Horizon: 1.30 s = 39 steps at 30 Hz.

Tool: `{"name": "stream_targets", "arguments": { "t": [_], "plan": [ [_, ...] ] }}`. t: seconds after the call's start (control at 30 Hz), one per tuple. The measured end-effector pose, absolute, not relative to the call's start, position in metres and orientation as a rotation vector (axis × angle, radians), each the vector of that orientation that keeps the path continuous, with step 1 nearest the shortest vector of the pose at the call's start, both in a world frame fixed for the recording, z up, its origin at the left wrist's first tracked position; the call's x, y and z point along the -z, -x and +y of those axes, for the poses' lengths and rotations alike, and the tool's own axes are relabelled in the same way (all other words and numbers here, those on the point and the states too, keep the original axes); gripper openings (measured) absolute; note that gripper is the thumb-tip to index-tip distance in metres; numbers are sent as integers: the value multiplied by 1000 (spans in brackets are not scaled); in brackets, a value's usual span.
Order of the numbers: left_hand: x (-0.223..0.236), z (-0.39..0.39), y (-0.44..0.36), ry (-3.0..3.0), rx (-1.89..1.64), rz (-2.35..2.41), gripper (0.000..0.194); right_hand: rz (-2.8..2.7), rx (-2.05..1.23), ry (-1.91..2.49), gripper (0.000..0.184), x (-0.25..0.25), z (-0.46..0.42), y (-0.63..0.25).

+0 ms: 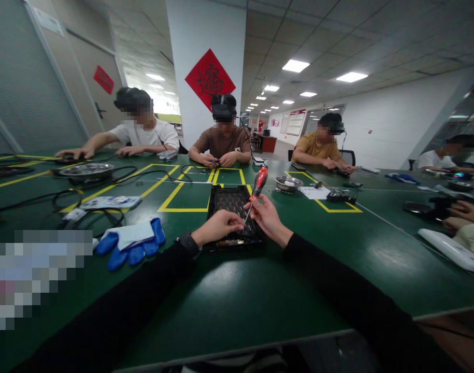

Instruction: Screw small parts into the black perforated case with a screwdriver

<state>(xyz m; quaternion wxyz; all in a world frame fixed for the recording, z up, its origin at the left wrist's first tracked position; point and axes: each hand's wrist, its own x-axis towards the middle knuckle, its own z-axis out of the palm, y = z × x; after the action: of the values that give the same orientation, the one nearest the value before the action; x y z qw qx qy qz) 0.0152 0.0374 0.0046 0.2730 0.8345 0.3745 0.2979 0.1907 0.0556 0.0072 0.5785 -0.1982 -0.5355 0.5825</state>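
Note:
A screwdriver (pixel 260 181) with a red and black handle is in my right hand (pixel 267 216), gripped low by the fingers. Its handle points up, and its thin shaft slants down to the left over a black tray-like case (pixel 229 199). Close to the shaft's lower end, my left hand (pixel 220 227) has its thumb and fingers pinched together; whatever is between them is too small to make out. The case lies open on the green table between my hands, with dark ribbed or patterned insides. A small tan and metallic piece (pixel 229 242) shows along its near edge.
Blue-and-white gloves (pixel 131 241) lie left of the case, near black cables (pixel 122 176) and a flat packet (pixel 111 202). Metal bowls (pixel 288 182) and a black part (pixel 341 196) stand farther off. Several people sit working around the table (pixel 237 305). A white object (pixel 450 249) lies at right.

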Motion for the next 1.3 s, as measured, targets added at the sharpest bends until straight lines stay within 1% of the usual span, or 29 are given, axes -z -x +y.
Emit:
{"name": "stream_targets", "arguments": {
  "t": [0.13, 0.23, 0.4, 0.5, 0.6, 0.73, 0.93, 1.3],
  "plan": [
    [-4, 39, -15, -2220, -809, 1012, 29, -1235, -1399, 438, 23, -8, 56, -193],
    [-4, 39, -14, -2201, -819, 1005, 30, -1220, -1458, 433, 28, -8, 56, -195],
    [-2, 40, -14, -2223, -826, 1013, 29, -1227, -1399, 454, 23, -6, 57, -193],
    [-2, 40, -14, -2223, -806, 1020, 30, -1233, -1364, 468, 25, -6, 57, -192],
    [-2, 40, -14, -2211, -811, 1018, 30, -1227, -1406, 460, 24, -7, 57, -193],
    [-1, 40, -14, -2194, -816, 1005, 30, -1209, -1452, 460, 27, -9, 56, -195],
    [-1, 41, -14, -2199, -814, 1003, 30, -1218, -1386, 449, 17, -5, 59, -193],
    [-5, 37, -15, -2205, -890, 984, 27, -1206, -1390, 424, 16, -5, 58, -193]
  ]
}}
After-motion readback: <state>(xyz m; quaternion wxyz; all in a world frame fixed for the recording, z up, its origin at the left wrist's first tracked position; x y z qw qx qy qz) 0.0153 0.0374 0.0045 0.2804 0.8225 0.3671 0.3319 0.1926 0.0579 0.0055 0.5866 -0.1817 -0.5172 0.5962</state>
